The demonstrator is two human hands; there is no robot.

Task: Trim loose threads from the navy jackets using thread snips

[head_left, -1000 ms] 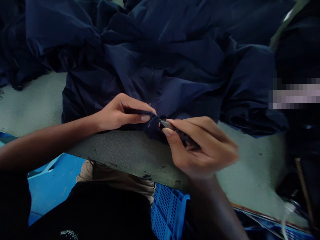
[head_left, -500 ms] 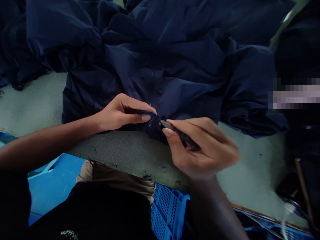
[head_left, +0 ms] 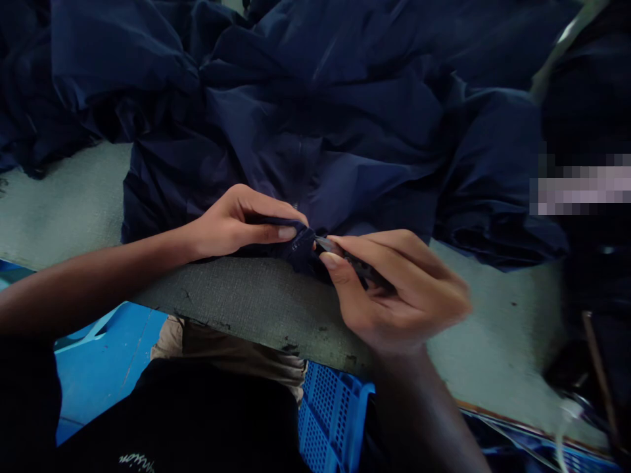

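Left hand [head_left: 231, 223]: thumb and forefinger pressed together on a folded edge of the navy garment [head_left: 374, 190]; the edge lies between them, a little bunched cloth showing past the thumb tip. Right hand [head_left: 399, 289]: thumb and forefinger pinched on a small metal tool [head_left: 328, 246], remaining fingers curled behind. Tool's point aims at the left fingertips, right by the held edge; whether it touches cloth, cannot tell. Type of tool hidden by the grip.

Just beyond the fingers: garment spread away from the wearer, creased, a zip [head_left: 300, 154] running up from near the left forefinger. Near edge of garment by the table's front.

Farther out: more navy cloth [head_left: 123, 52] heaped at upper left. Grey-green table [head_left: 231, 286] underneath, surface scuffed along the front. Below it, blue crate [head_left: 330, 414] with lattice sides, beside the wearer's dark top [head_left: 197, 414]. White cable [head_left: 562, 430] at lower right.
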